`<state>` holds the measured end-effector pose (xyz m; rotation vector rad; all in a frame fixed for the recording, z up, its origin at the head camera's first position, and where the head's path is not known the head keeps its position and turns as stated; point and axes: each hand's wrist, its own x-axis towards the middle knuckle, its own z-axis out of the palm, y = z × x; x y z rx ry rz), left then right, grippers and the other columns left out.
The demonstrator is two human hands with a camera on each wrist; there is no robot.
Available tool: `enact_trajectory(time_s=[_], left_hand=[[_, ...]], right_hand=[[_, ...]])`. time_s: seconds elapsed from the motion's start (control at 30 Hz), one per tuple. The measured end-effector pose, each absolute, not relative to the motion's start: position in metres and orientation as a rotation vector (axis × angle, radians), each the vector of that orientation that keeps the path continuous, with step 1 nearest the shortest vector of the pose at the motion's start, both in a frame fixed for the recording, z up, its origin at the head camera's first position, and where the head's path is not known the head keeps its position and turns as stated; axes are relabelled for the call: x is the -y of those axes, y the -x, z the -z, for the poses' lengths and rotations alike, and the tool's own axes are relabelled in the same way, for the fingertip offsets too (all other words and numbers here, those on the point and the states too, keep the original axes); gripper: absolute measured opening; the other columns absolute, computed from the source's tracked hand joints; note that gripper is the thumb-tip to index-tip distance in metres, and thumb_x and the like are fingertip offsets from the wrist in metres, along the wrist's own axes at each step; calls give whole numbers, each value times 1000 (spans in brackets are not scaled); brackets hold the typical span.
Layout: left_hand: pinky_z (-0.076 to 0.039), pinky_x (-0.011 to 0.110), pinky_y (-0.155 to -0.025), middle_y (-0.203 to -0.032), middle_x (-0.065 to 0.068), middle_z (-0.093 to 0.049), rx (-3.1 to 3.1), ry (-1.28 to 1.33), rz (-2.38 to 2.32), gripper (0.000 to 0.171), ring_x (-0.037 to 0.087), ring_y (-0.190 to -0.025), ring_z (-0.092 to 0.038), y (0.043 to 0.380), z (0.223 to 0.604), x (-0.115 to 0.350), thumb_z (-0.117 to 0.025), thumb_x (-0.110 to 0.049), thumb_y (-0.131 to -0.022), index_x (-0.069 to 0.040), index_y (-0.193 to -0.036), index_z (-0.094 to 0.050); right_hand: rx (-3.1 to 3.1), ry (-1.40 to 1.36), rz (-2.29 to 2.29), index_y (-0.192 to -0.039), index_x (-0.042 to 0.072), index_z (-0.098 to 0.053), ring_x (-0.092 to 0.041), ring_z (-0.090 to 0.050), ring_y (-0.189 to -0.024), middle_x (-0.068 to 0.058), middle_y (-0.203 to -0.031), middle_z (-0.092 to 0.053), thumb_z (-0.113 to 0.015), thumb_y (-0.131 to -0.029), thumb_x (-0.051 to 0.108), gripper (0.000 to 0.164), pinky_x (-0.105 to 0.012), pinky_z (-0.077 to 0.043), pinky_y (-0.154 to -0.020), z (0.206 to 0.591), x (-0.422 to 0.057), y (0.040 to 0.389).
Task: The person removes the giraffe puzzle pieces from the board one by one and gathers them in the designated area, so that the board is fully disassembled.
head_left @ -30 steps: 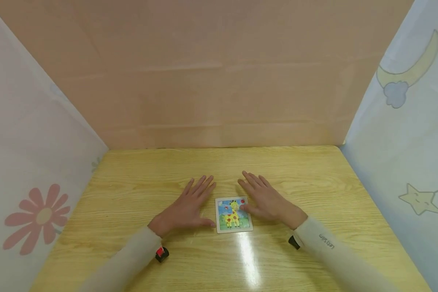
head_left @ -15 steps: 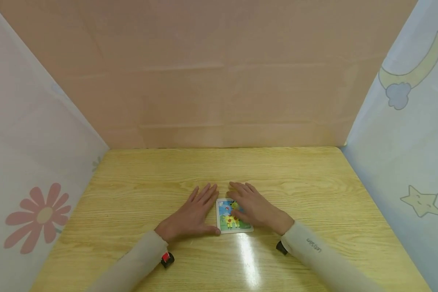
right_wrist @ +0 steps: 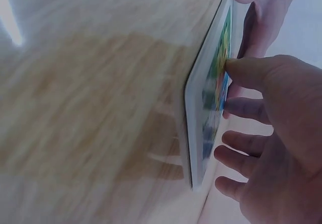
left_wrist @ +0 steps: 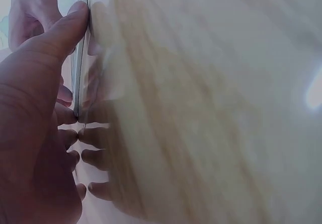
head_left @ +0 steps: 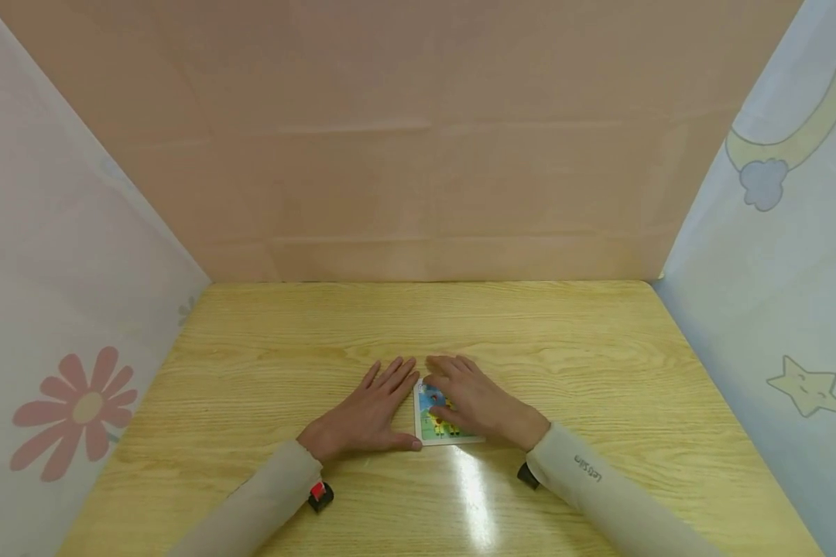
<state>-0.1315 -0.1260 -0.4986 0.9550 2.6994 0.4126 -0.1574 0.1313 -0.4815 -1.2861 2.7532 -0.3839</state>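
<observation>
Puzzle board: a small square puzzle board (head_left: 435, 422) with a pale frame and a bright picture in blue, green and yellow; the right wrist view shows it (right_wrist: 207, 100) as a thin white-edged slab lying flat.
Where it lies: on the wooden table (head_left: 599, 371), near the front middle, between the two hands, with a glare streak just in front of it.
Right hand: the right hand (head_left: 475, 404) lies palm down over the right and upper part of the board, hiding much of the picture; its fingers (right_wrist: 241, 107) are straight and a little apart, their tips resting on the picture face, and nothing is gripped.
Left hand: the left hand (head_left: 368, 414) rests flat on the table just left of the board, fingers spread and pointing away from the person; its thumb (left_wrist: 60, 32) lies along the board's left edge, touching it.
Sleeves: both arms wear pale beige sleeves (head_left: 599, 495), each with a small dark device at the wrist.
Surroundings: a plain tan wall (head_left: 418, 155) stands behind the table.
</observation>
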Motion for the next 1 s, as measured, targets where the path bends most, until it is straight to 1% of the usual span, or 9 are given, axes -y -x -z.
enact_trajectory(time_s=[0.2, 0.43, 0.53, 0.73, 1.0], left_hand=[[-7, 61, -137, -183, 7, -6, -2705, -955, -404, 113, 30, -171, -4, 132, 499, 126, -55, -82, -93, -9, -172, -19], [-8, 61, -137, -183, 8, -7, -2703, -963, -392, 112, 31, -170, -6, 131, 495, 125, -56, -81, -93, -9, -172, -19], [-9, 61, -137, -182, 9, -8, -2700, -967, -399, 112, 32, -170, -7, 131, 494, 125, -57, -80, -93, -9, -171, -20], [-10, 61, -137, -182, 8, -7, -2702, -966, -383, 112, 31, -170, -7, 131, 494, 125, -56, -80, -94, -9, -172, -20], [-12, 62, -136, -182, 10, -9, -2709, -970, -359, 112, 32, -170, -9, 132, 494, 125, -57, -80, -93, -8, -171, -22]], right_hand=[[-2761, 1305, 399, -138, 6, -67, -40, -49, -149, -21, -160, -51, -72, -103, 31, 43, -61, -40, -124, 478, -127, 152], [-2750, 1267, 415, -135, 2, -65, -40, -50, -148, -23, -158, -53, -75, -101, 22, 41, -59, -41, -124, 475, -119, 149], [-2759, 1223, 404, -134, 2, -66, -40, -51, -147, -22, -158, -53, -76, -100, 21, 40, -59, -41, -124, 473, -116, 148], [-2797, 1164, 333, -132, 1, -67, -42, -52, -145, -23, -156, -54, -78, -98, 25, 43, -60, -44, -121, 470, -109, 145], [-2802, 1119, 300, -132, 2, -68, -43, -51, -146, -23, -157, -54, -79, -98, 27, 43, -59, -42, -122, 466, -103, 141]])
